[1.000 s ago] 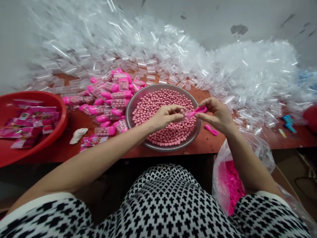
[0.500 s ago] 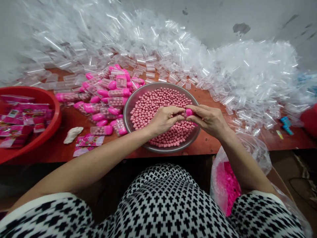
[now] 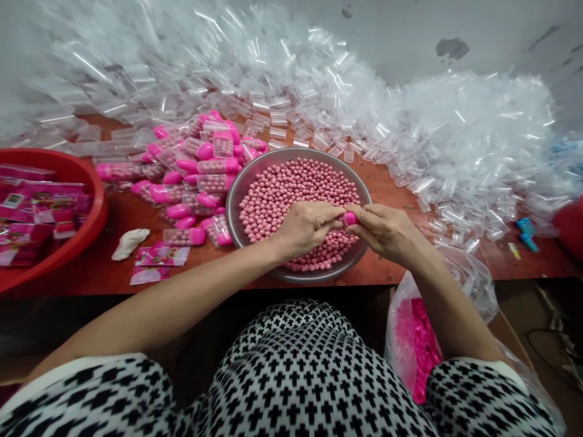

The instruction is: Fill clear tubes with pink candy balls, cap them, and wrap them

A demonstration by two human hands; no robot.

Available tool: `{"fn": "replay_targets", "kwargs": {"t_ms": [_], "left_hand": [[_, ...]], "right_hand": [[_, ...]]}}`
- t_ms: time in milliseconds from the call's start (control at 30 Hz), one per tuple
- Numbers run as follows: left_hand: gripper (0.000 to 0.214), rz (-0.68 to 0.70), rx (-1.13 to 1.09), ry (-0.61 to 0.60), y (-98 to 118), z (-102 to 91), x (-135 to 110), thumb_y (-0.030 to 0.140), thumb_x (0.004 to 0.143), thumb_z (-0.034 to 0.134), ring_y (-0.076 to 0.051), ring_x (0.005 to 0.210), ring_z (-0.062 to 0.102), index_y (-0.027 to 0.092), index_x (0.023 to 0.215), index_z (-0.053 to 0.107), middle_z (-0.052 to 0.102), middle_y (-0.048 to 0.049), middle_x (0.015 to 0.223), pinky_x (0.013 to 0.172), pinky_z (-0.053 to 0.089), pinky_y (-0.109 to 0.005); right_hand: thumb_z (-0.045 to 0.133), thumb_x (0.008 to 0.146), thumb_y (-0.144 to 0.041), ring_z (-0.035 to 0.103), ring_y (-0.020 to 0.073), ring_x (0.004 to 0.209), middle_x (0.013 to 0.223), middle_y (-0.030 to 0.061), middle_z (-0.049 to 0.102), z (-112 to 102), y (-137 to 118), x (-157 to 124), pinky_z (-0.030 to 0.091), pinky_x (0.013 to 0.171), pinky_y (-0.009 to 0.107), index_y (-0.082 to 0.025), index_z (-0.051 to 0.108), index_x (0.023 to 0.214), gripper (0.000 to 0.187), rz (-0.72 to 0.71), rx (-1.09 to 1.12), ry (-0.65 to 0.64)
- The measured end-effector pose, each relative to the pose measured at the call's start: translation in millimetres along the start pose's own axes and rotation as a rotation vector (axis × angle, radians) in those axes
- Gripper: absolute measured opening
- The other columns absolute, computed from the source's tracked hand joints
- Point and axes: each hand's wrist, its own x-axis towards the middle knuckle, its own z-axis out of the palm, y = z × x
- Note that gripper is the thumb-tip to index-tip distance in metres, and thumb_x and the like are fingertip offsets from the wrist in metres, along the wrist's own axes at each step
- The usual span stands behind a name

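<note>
A pale grey plastered wall (image 3: 478,24) closes the far side of the scene. It is scuffed, with a dark grey irregular patch (image 3: 452,47) high on the right and thinner dark streaks (image 3: 546,33) beyond it. In front of the wall stands a reddish-brown wooden table (image 3: 122,212) with a smooth, faintly shiny top that runs across the whole width. The space under its front edge lies in deep shadow. At the lower right a dim brown floor (image 3: 523,297) shows. The light is bright, even and cool.
</note>
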Motion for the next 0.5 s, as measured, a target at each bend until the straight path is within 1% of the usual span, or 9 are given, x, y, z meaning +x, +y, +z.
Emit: {"fn": "replay_targets", "kwargs": {"t_ms": [67, 167, 267, 333, 400, 433, 500], "left_hand": [[0.020, 0.022, -0.004, -0.008, 2.2, -1.1, -1.4, 0.026, 0.094, 0.056, -0.016, 0.078, 0.071, 0.018, 0.099, 0.074, 0.077, -0.0058, 0.090, 0.071, 0.052, -0.025], [0.021, 0.029, -0.028, -0.039, 4.2, -1.8, -2.1, 0.027, 0.094, 0.056, -0.016, 0.074, 0.070, 0.018, 0.094, 0.075, 0.076, -0.0047, 0.084, 0.068, 0.050, -0.025], [0.022, -0.021, -0.062, -0.052, 2.0, -1.5, -0.5, 0.027, 0.093, 0.058, -0.014, 0.067, 0.068, 0.018, 0.083, 0.075, 0.075, -0.0033, 0.076, 0.064, 0.048, -0.024], [0.022, -0.088, -0.095, -0.043, -0.9, -2.0, 1.7, 0.026, 0.090, 0.060, -0.014, 0.065, 0.066, 0.018, 0.077, 0.075, 0.074, -0.0025, 0.073, 0.063, 0.047, -0.025], [0.016, -0.184, -0.169, -0.024, -3.3, -3.2, 4.8, 0.025, 0.086, 0.063, -0.015, 0.069, 0.067, 0.019, 0.078, 0.076, 0.075, -0.0021, 0.075, 0.067, 0.049, -0.026], [0.013, -0.241, -0.242, -0.016, -4.2, -3.9, 6.6, 0.024, 0.084, 0.065, -0.016, 0.073, 0.068, 0.019, 0.080, 0.076, 0.075, -0.0023, 0.078, 0.070, 0.050, -0.026], [0.014, -0.379, -0.457, -0.003, -5.0, -4.8, 10.4, 0.023, 0.082, 0.066, -0.017, 0.078, 0.068, 0.017, 0.088, 0.077, 0.076, -0.0035, 0.084, 0.075, 0.053, -0.028]], "right_hand": [[0.044, 0.100, -0.038, 0.061, 0.0188, 0.074, 0.083, 0.0067, 0.067, -1.5, 0.9, -0.2, 0.050, 0.068, 0.029, -0.023, 0.065, 0.113, 0.029, -0.042, 0.022, -0.027], [0.042, 0.100, -0.038, 0.060, 0.0184, 0.071, 0.082, 0.0075, 0.067, 0.1, 1.9, -1.0, 0.050, 0.066, 0.028, -0.021, 0.065, 0.112, 0.031, -0.114, 0.023, -0.037], [0.041, 0.101, -0.037, 0.060, 0.0190, 0.071, 0.081, 0.0089, 0.068, 7.2, 1.7, 0.3, 0.049, 0.066, 0.029, -0.018, 0.064, 0.116, 0.034, -0.094, -0.078, -0.024], [0.042, 0.100, -0.038, 0.060, 0.0192, 0.072, 0.082, 0.0095, 0.069, 13.6, 2.8, 3.9, 0.049, 0.066, 0.030, -0.017, 0.065, 0.119, 0.036, -0.054, -0.106, -0.020], [0.046, 0.098, -0.042, 0.062, 0.0195, 0.074, 0.084, 0.0095, 0.071, 19.9, 5.7, 8.8, 0.050, 0.067, 0.029, -0.017, 0.065, 0.122, 0.039, 0.005, -0.048, 0.010], [0.048, 0.097, -0.044, 0.064, 0.0198, 0.077, 0.087, 0.0094, 0.072, 22.6, 7.6, 11.2, 0.051, 0.070, 0.030, -0.019, 0.065, 0.123, 0.040, 0.050, 0.013, 0.045], [0.053, 0.094, -0.049, 0.067, 0.0212, 0.089, 0.099, 0.0089, 0.073, 26.5, 11.5, 13.8, 0.053, 0.081, 0.032, -0.023, 0.067, 0.123, 0.041, 0.166, 0.200, 0.146]]}}
